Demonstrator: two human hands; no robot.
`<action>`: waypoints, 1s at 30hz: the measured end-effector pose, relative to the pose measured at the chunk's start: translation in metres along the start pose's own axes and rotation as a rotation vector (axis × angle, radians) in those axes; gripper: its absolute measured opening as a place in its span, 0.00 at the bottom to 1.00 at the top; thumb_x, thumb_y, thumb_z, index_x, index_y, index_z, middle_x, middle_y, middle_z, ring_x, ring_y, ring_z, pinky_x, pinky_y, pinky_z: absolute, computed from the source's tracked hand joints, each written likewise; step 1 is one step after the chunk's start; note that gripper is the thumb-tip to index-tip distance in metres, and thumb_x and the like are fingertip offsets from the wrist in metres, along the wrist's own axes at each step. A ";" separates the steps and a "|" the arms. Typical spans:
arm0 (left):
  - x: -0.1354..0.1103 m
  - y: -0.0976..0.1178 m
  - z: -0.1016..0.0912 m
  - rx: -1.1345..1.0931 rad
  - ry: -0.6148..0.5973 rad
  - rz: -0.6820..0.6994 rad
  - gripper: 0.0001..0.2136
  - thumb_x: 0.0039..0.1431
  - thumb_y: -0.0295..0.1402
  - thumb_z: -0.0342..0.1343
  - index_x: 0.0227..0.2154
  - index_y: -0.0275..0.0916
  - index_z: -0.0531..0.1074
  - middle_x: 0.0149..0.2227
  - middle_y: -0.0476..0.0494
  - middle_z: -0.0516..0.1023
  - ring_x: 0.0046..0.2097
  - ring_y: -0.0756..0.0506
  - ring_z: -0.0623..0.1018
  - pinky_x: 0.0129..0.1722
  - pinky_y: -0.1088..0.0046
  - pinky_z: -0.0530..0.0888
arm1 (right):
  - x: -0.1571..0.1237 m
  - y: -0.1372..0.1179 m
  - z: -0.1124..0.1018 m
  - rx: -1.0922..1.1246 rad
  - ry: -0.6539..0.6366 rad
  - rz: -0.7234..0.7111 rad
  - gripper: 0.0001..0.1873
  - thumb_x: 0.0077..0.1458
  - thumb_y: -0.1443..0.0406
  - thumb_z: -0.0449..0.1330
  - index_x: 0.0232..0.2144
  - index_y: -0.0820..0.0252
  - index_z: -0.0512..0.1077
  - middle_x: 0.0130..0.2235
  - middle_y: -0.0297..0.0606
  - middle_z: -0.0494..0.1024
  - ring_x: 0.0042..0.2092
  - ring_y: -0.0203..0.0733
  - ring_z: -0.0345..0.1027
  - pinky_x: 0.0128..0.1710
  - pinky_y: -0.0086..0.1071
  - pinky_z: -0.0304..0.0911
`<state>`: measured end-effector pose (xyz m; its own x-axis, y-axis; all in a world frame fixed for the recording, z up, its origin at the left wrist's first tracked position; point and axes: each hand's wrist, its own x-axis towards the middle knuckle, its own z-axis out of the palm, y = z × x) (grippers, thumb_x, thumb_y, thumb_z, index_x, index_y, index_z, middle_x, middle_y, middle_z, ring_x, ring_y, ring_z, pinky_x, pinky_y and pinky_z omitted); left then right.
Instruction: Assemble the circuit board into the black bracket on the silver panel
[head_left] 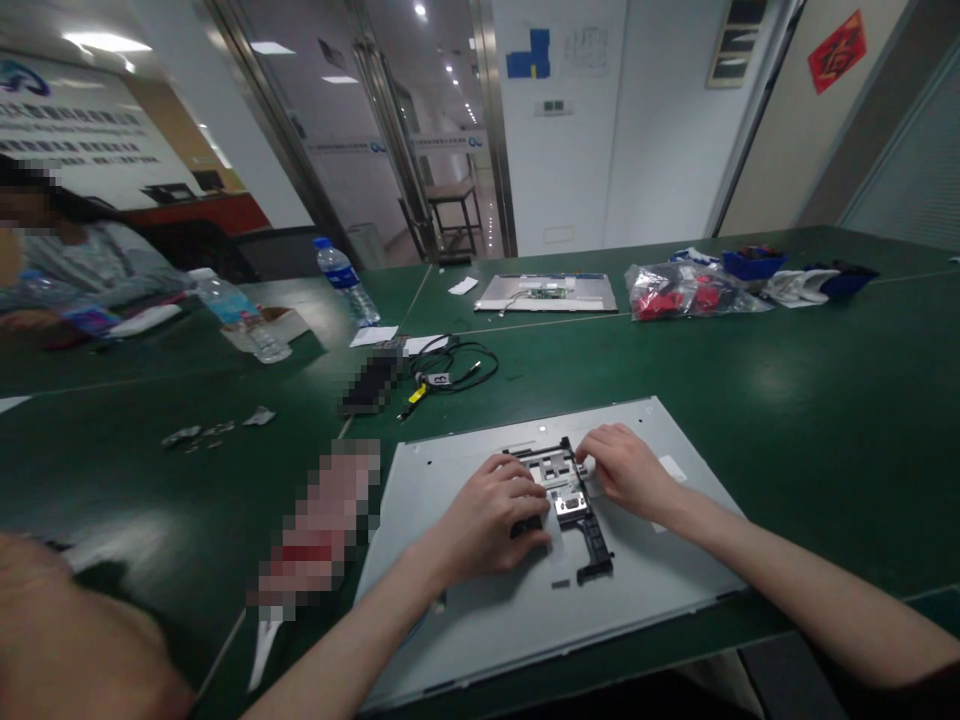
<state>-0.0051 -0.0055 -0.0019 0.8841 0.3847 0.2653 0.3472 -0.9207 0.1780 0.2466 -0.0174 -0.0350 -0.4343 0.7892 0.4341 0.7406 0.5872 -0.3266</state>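
Note:
A large grey metal panel [480,625], like the back of a flat screen, lies flat on the table in front of me. On its middle sits a black plastic bracket with metal plates [596,545]. My left hand [491,520] lies over the bracket's left side, its fingers bent around that edge and covering part of it. At the bracket's upper right edge my right hand [630,470] is closed, thumb and fingertips pressed to the rim. Whether a small part is between those fingertips is hidden. A white label [673,468] shows beside my right wrist.
Beyond the panel lie a coiled black cable [480,360], a dark blurred-out object [373,382], a second panel [546,293] and bagged red items [667,300]. Bottles [349,285] stand far left. Another person [90,250] sits there; a blurred arm [75,640] is near left.

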 end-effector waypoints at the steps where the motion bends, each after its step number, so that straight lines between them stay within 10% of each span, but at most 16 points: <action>1: 0.000 0.000 0.000 -0.001 -0.007 -0.003 0.11 0.59 0.41 0.61 0.42 0.44 0.76 0.42 0.48 0.81 0.45 0.43 0.76 0.52 0.57 0.65 | 0.000 0.000 0.000 -0.001 -0.006 -0.002 0.20 0.45 0.83 0.51 0.35 0.59 0.69 0.35 0.38 0.75 0.40 0.45 0.65 0.42 0.36 0.55; 30: -0.001 -0.002 0.000 -0.009 -0.012 -0.022 0.13 0.58 0.42 0.62 0.42 0.41 0.76 0.40 0.46 0.81 0.44 0.42 0.76 0.55 0.56 0.64 | -0.006 -0.025 -0.003 0.093 -0.072 -0.190 0.09 0.61 0.64 0.60 0.45 0.56 0.71 0.44 0.40 0.75 0.46 0.45 0.66 0.49 0.41 0.58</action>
<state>-0.0065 -0.0042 -0.0026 0.8800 0.4039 0.2501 0.3637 -0.9114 0.1925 0.2321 -0.0368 -0.0273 -0.5996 0.6715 0.4354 0.5929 0.7381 -0.3220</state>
